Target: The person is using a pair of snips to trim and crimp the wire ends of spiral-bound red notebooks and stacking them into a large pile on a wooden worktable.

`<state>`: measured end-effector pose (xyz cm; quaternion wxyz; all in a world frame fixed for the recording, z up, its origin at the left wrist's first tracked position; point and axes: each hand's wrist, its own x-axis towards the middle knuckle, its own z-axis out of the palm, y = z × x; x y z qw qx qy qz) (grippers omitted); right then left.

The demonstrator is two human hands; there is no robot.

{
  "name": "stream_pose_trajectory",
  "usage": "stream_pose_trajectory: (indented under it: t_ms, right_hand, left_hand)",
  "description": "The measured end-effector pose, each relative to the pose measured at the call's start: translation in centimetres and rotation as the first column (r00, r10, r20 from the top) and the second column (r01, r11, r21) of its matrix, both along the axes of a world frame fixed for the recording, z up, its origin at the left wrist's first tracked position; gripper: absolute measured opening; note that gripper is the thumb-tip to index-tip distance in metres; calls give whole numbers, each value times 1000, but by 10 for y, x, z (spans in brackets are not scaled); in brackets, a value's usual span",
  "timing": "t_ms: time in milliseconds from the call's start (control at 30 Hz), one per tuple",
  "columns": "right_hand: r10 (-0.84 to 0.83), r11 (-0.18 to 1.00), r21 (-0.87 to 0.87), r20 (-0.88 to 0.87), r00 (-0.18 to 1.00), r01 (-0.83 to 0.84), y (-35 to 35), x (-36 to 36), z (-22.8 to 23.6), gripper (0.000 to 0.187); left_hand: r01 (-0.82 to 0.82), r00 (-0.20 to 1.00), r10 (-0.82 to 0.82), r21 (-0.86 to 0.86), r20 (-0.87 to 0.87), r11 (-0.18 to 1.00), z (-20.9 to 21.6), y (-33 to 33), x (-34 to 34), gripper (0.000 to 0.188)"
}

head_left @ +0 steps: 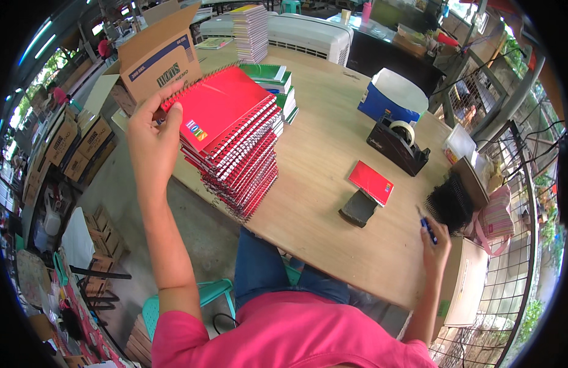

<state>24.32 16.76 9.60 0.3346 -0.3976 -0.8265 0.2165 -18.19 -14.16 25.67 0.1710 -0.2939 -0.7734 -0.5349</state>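
Observation:
My left hand (154, 132) pinches the left edge of the top red spiral notebook (226, 101), thumb on its cover. Under it rises a tall stack of red spiral notebooks (244, 168) at the table's left edge. In my right hand (437, 242), near the table's right side, is a slim blue pen-like tool (427, 228) with a thin tip; its exact kind is unclear. A small red notebook (371, 181) lies between the hands, partly over a dark block (358, 208).
Beyond the stack are green notebooks (284, 92), a pale notebook pile (250, 37) and an open carton (155, 64). A tape dispenser (397, 144), a blue-and-white container (388, 101) and a black brush (449, 202) stand right. Wire mesh (511, 270) borders the right side.

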Motion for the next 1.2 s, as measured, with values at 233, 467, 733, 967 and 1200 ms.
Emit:
stream_pose_trajectory:
  t_ms: [233,467,733,967,1200]
  right_hand:
    - [-61,988,154,192,980,31,-19,16,-71,38]
    - [-116,985,-122,29,993,119,3,-24,-52,31]
    - [-7,997,73,173,985,-6,105,-125,-90,41]
    - [394,911,-318,483,782,-262,153,-172,-84,63]
    - [342,920,-353,504,793,-172,138,-176,-81,52]
  left_hand:
    - [-164,945,73,-269,-319,949,-5,-7,5,31]
    - [777,605,-753,13,260,629,-79,129,124,35]
    - [614,789,-302,-680,535,400,-215,332,85,40]
    - [514,858,-248,-741,451,432,-220,327,120,50]
    - [550,827,-562,-165,-31,819,-235,265,147,73]
